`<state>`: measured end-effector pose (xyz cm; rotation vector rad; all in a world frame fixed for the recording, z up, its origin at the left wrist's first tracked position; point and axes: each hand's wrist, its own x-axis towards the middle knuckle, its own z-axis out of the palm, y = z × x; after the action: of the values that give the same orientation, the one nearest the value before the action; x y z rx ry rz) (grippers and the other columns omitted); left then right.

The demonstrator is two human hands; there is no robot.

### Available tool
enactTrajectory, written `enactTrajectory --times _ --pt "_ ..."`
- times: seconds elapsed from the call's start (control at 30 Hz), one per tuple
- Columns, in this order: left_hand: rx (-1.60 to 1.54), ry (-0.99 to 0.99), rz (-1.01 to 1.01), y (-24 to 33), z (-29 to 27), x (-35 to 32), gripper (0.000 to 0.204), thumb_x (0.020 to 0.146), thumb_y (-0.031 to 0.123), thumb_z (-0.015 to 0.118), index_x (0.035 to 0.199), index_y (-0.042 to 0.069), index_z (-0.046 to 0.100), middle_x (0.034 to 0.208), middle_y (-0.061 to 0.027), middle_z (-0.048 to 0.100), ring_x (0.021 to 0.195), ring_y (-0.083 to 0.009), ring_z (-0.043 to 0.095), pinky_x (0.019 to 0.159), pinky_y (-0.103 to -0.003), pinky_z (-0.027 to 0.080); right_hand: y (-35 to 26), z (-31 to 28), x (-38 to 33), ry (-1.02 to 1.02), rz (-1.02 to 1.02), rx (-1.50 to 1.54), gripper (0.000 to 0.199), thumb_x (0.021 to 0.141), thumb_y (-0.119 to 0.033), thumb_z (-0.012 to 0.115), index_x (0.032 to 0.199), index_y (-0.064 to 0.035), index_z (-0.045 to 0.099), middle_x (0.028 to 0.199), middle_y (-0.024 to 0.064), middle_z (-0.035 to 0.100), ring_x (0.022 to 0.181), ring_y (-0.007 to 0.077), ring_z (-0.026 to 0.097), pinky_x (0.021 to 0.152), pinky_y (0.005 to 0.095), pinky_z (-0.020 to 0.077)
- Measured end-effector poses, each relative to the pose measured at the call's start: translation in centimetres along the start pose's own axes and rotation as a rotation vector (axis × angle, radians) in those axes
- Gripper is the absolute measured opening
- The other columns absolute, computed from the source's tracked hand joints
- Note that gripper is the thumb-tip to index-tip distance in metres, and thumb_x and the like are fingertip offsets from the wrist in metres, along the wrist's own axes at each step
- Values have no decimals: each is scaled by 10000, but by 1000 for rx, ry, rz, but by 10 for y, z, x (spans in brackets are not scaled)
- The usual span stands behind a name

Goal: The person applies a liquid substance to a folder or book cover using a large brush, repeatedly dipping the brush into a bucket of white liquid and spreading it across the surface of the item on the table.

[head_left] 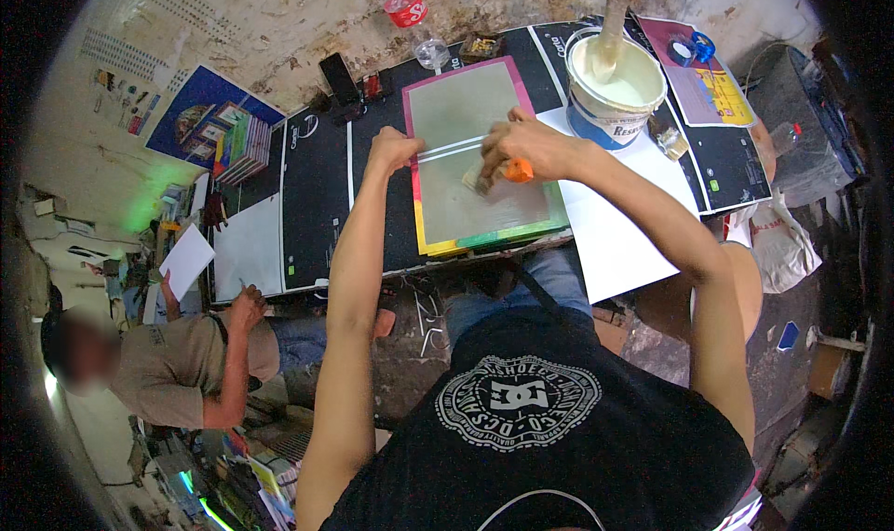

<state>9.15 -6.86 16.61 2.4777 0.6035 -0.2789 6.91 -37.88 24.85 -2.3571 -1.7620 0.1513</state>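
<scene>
A grey board cover [466, 102] lies in front of me, with pink, yellow and green borders and two white lines across its middle. At its left edge, where the white lines begin, my left hand [395, 149] has its fingers pinched together; what they grip, if anything, is hidden. My right hand [531, 145] is closed round a brush with an orange handle [518, 170]. The brush's blurred pale bristles [475, 183] are low over the cover's lower half. Beyond my right hand stands a white and blue bucket [610, 129] of creamy white paste, a paste-coated stick [610, 42] upright in it.
White sheets [626, 219] lie under and beside the bucket. A plastic bottle [410, 19] and a phone [339, 78] are at the back, by the wall. Printed sheets [712, 93] lie at the right. To the left, another person [200, 363] handles white paper [186, 263].
</scene>
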Motion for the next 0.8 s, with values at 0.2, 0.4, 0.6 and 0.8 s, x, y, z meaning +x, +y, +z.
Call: enactTrajectory --times 0.2,0.4,0.6,0.8 --pt "-138 -59 38 -13 -1 3 263 642 275 704 607 18 667 606 -87 647 489 -143 590 478 -281 467 7 -20 -118 -101 -23 223 217 706 -136 741 909 -206 710 887 15 620 964 236 570 905 543 332" --pt "-449 -87 20 -54 -17 -1 196 714 222 698 696 33 648 590 -46 606 460 -93 526 362 -234 300 -41 -64 -286 42 791 231 253 821 -178 680 1047 -64 675 1033 91 667 1021 251 613 937 387 448" --pt "-580 -72 -88 -174 -73 -6 146 736 207 697 813 98 636 653 21 582 548 -53 527 399 -216 281 -126 -12 -342 1107 1118 594 445 904 -187 597 1327 -56 551 1239 107 614 1097 231 583 948 342 440" --pt "-277 166 -73 -308 -99 30 339 725 270 686 981 48 710 783 -67 697 696 -168 650 615 -316 504 -92 53 -334 1401 1211 797 458 947 -218 538 1371 -48 490 1320 112 540 1182 236 515 1012 356 388"
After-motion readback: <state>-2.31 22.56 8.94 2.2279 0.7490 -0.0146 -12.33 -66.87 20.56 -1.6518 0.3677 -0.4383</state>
